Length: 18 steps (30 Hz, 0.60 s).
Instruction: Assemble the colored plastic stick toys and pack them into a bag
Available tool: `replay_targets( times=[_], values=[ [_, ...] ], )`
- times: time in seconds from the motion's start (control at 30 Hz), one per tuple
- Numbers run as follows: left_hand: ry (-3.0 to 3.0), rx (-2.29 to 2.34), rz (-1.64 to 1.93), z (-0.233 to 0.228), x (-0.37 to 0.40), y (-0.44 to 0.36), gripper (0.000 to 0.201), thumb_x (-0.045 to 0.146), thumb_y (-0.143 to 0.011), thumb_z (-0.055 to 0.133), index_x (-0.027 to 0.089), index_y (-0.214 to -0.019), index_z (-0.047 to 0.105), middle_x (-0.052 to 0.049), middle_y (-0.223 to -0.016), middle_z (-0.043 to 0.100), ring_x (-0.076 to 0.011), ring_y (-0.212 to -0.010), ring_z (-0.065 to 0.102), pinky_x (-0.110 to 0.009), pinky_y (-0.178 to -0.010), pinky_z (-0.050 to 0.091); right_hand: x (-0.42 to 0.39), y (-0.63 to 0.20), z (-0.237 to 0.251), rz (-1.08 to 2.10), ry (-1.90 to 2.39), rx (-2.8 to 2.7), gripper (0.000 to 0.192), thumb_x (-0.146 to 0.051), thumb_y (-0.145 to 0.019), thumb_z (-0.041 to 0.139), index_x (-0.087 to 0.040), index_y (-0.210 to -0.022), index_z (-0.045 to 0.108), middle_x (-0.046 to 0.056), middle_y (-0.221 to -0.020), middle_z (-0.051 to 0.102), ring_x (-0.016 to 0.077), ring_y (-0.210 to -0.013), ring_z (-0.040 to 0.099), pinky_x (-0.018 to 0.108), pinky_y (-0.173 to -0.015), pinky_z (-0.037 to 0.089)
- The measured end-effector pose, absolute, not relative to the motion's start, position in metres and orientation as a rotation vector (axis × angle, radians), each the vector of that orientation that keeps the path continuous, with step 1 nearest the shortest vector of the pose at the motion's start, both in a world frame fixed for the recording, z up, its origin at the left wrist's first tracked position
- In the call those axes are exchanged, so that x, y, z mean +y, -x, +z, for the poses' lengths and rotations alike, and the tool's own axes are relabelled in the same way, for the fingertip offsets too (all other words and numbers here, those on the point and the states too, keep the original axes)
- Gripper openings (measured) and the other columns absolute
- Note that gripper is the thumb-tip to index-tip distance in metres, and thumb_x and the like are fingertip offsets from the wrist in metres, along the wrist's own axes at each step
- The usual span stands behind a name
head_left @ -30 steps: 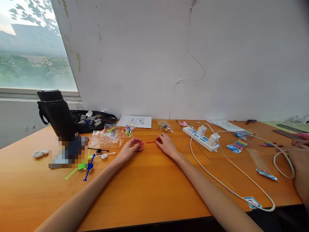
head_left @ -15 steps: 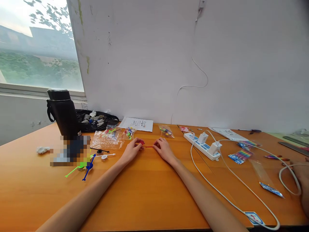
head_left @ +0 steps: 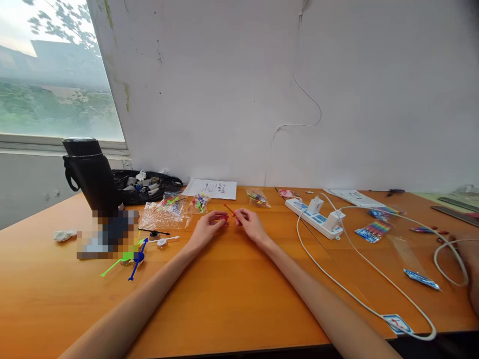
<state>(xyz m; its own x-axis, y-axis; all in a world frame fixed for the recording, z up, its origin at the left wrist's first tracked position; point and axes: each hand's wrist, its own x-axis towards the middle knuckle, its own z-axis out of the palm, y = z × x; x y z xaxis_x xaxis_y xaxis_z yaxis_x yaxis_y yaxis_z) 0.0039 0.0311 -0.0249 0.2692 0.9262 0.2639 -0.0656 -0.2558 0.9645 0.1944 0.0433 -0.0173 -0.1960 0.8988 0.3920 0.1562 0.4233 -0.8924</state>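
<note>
Over the middle of the table, my left hand (head_left: 207,229) is closed on a small red plastic piece (head_left: 224,218), mostly hidden by the fingers. Facing it, my right hand (head_left: 250,225) pinches a thin red plastic arrow (head_left: 229,210), which slants up and to the left. The two red parts are close together but look apart. Left of my hands lie finished-looking spinners with arrows: a black one (head_left: 154,233), a white one (head_left: 162,243), a green one (head_left: 126,257) and a blue one (head_left: 138,258).
Clear bags of coloured parts (head_left: 170,207) lie behind my left hand. A black bottle (head_left: 92,174) stands at the left. To the right are a white power strip (head_left: 314,219) with looping cables, packets of coloured pens (head_left: 374,232) and another person's arm (head_left: 466,264).
My right hand has lifted the red arrow off its level position and tilted it upward. My left hand still holds the red piece and has shifted slightly right. The view has moved a little.
</note>
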Motion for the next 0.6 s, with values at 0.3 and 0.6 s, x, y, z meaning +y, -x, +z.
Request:
replay_targets(
  times=[0.3, 0.6],
  values=[
    [-1.456, 0.826, 1.181, -0.014, 0.022, -0.007, 0.039, 0.031, -0.077, 0.07, 0.015, -0.112, 0.067, -0.01, -0.097, 0.076, -0.0234, -0.095, 0.072, -0.039, -0.094, 0.053, 0.037, -0.183, -0.029, 0.993, 0.804, -1.721, 0.032, -0.049, -0.087, 0.062, -0.02, -0.099, 0.057, 0.001, -0.078, 0.066, 0.016, -0.078, 0.063, 0.03, -0.077, 0.048],
    [-1.431, 0.825, 1.2, -0.015, 0.024, -0.008, 0.046, 0.029, -0.075, 0.07, 0.014, -0.118, 0.062, -0.01, -0.094, 0.076, -0.0224, -0.091, 0.072, -0.039, -0.093, 0.054, 0.03, -0.179, -0.022, 0.941, 0.82, -1.706, 0.028, -0.047, -0.088, 0.061, -0.021, -0.096, 0.055, 0.001, -0.08, 0.066, 0.0166, -0.079, 0.065, 0.031, -0.079, 0.052]
  ],
)
